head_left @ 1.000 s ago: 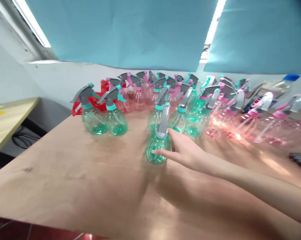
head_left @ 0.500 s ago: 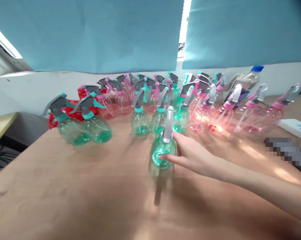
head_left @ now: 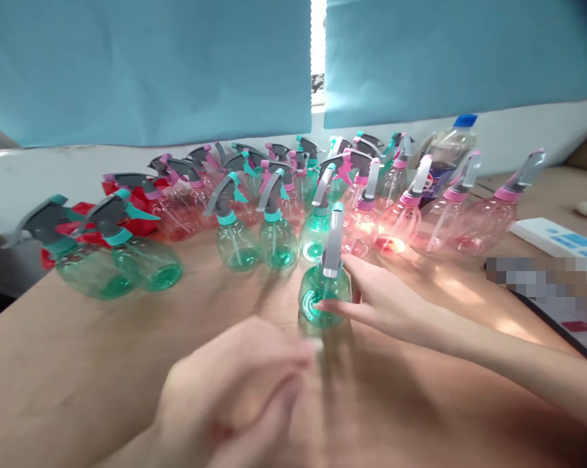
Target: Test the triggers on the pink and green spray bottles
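My right hand (head_left: 385, 296) is wrapped around the body of a green, see-through spray bottle (head_left: 324, 302), its thumb lying across the front. The bottle stands upright on the table, its grey trigger head turned toward me. Lower and to the left, my left hand (head_left: 234, 383) is blurred, with fingers curled and the thumb below them. A small whitish patch (head_left: 316, 348) shows at its fingertips, too smeared to name. Just behind the held bottle stand several green spray bottles (head_left: 277, 242) with teal collars.
Pink spray bottles (head_left: 400, 224) line the back and right. Two green bottles (head_left: 149, 260) stand at left, by red plastic (head_left: 127, 211). A blue-capped drink bottle (head_left: 449, 153), a white box (head_left: 551, 237) and a partly pixelated dark-edged device (head_left: 566, 325) are at right. Blue blinds (head_left: 151, 71) hang behind.
My left hand has come into view from below, near the held bottle. The right hand keeps its hold. The view has turned slightly right, so the other bottles appear further left.
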`<action>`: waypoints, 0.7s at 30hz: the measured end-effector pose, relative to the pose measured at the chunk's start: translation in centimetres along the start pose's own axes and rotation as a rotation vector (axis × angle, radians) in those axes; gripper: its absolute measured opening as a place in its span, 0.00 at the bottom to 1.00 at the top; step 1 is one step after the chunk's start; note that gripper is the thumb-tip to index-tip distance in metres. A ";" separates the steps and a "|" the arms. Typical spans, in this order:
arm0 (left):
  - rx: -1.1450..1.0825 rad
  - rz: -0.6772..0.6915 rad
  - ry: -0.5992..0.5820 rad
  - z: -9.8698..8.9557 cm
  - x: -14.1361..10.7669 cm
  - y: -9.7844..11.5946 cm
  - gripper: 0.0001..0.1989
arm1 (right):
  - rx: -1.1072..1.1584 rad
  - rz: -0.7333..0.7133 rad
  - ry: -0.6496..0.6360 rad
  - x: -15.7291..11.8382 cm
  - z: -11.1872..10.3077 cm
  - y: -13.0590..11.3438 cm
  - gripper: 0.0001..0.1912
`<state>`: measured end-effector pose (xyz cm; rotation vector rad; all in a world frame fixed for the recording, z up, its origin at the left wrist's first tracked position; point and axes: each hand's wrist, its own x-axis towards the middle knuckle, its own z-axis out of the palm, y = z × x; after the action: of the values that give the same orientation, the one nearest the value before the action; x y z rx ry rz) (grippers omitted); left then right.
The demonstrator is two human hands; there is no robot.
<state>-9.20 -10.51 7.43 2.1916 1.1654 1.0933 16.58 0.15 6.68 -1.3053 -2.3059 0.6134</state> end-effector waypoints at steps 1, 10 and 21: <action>0.006 -0.020 -0.009 0.5 2.4 0.2 0.12 | 0.005 -0.006 0.004 -0.2 -0.2 0.3 0.22; -0.083 -0.073 -0.063 6.2 13.0 -0.7 0.39 | -0.049 -0.107 0.146 -1.3 -0.1 2.2 0.35; -0.281 -0.017 -0.053 8.7 15.2 -1.0 0.14 | -0.140 -0.151 0.282 -0.4 3.3 2.0 0.43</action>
<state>2.38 2.58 8.27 1.9774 0.9431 1.1113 16.30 0.16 2.86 -1.1790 -2.2164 0.2056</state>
